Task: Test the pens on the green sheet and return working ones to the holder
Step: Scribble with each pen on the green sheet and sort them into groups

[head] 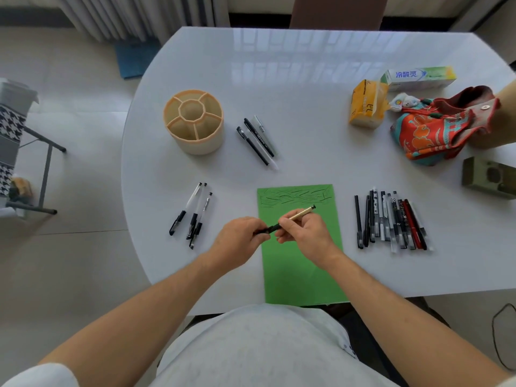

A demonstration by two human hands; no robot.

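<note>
Our right hand (305, 233) closes its grip around the tan barrel of a pen (293, 217), while our left hand (240, 241) closes its grip on the pen's black end; the pen lies slanted between the two hands, its far tip pointing up and to the right. We hold it just above the green sheet (303, 272), which lies on the near middle of the white worktop (307, 88) with its near edge at the worktop's rim. Black scribbled strokes cover the far strip of the sheet.

To the right of the sheet we see a row of many pens (391, 222), laid side by side, mostly black and white with one red. To the left of the sheet lie three clear pens with black caps (192, 213). Farther off, between the sheet and the holder, lie three more pens (258, 141), close together and slanted.

The holder (194, 121), a round beige pot divided into compartments, stands upright at the far left; all its compartments are empty.

At the far right we note a yellow tissue pack (365, 104), a toothpaste box (418, 78), a patterned red cloth bag (438, 129) and a green box (488, 177) at the picture's right edge.
</note>
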